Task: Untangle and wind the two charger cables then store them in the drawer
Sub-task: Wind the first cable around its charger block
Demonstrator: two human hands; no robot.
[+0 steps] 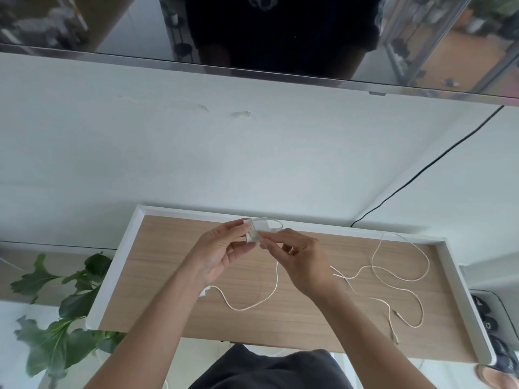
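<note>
Left hand (217,252) and right hand (302,261) both pinching white adapter (257,230) above wooden tabletop (174,279), loose cables (393,276) lying on it

The left hand (222,254) and the right hand (303,262) meet above the far edge of the counter (168,262), near its middle, pinching a charger block (257,230) between them. One cable (238,308) lies on the left half, the other cable (404,289) in loops on the right half. A plant (70,304) stands beyond the left edge.

Left hand (222,249), right hand (304,262): pinch grips.
</note>
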